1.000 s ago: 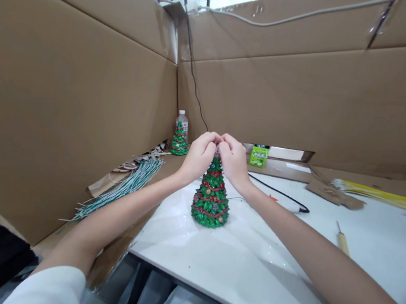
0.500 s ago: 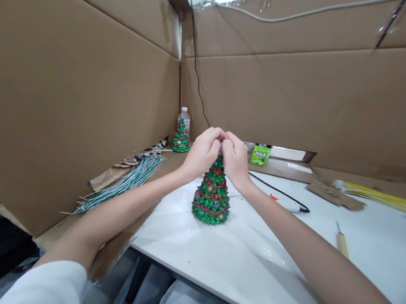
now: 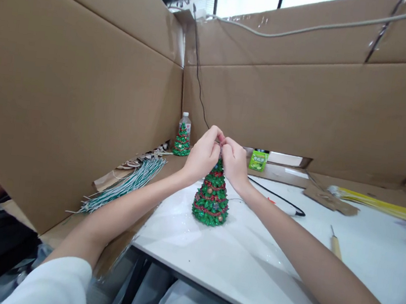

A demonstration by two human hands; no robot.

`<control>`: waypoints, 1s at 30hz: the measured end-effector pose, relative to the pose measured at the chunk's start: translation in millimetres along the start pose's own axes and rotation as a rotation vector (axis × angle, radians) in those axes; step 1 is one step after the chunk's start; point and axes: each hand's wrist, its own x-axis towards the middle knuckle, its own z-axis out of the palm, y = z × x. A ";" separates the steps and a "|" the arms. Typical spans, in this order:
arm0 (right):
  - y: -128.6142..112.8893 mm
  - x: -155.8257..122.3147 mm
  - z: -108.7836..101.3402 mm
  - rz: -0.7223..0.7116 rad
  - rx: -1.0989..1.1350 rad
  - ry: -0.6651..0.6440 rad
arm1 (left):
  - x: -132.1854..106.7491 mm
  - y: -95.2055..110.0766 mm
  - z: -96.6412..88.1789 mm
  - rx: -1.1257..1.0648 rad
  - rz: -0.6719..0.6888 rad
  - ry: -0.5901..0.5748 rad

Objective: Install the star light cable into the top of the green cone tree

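Observation:
A small green glittery Christmas tree [image 3: 211, 200] with red bead garlands stands upright on the white table [image 3: 271, 260]. My left hand [image 3: 202, 155] and my right hand [image 3: 234, 163] meet right above its tip, fingers curled and pinched together at the top of the tree. What the fingertips pinch is hidden or too small to name. Both forearms reach in from the near edge.
A second small tree [image 3: 182, 142] and a water bottle [image 3: 185, 121] stand at the back left. A bundle of green-white wires [image 3: 123, 186] lies left. A green box [image 3: 258, 160], black cable [image 3: 279, 198], wooden-handled tool [image 3: 335, 243], yellow strips [image 3: 386, 205]. Cardboard walls surround.
The view has tilted slightly. My hands stay pinched together over the tree's tip, barely shifted; the tree has not moved.

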 end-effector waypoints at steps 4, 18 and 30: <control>2.3 1.1 0.0 -0.030 0.025 -0.015 | 1.1 -2.4 0.7 -0.078 0.049 -0.007; 8.5 5.0 0.2 -0.089 0.123 -0.046 | 2.6 -8.6 -0.3 -0.109 0.139 0.029; 8.0 4.1 -0.9 -0.105 0.101 -0.036 | 2.2 -9.2 1.6 -0.138 0.134 0.024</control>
